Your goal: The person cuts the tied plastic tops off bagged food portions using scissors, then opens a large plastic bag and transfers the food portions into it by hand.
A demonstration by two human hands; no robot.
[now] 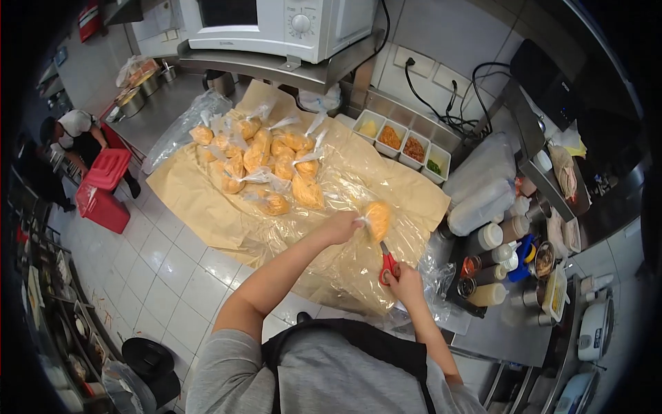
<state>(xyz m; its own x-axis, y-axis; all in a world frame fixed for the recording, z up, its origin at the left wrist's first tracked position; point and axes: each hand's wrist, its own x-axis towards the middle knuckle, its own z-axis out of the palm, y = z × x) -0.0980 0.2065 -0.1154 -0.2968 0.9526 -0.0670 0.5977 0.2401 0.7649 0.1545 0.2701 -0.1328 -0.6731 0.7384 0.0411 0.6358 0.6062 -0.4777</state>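
Note:
Pinched in my left hand (342,228) is the gathered top of a clear bag of orange food (377,219), raised over the plastic-covered brown paper (407,200). Red-handled scissors (388,265) are in my right hand (405,284), with the blades pointing up towards the underside of that bag; whether they touch it I cannot tell. Several knotted bags of the same orange food (257,152) lie in a group on the paper, beyond my left hand.
Four small food trays (414,148) stand behind the paper. Sauce bottles (489,237) crowd the right side. A microwave (276,27) sits on a shelf above. At the far left, a person (76,131) stands by a red bin (103,207); another dark figure is beside them.

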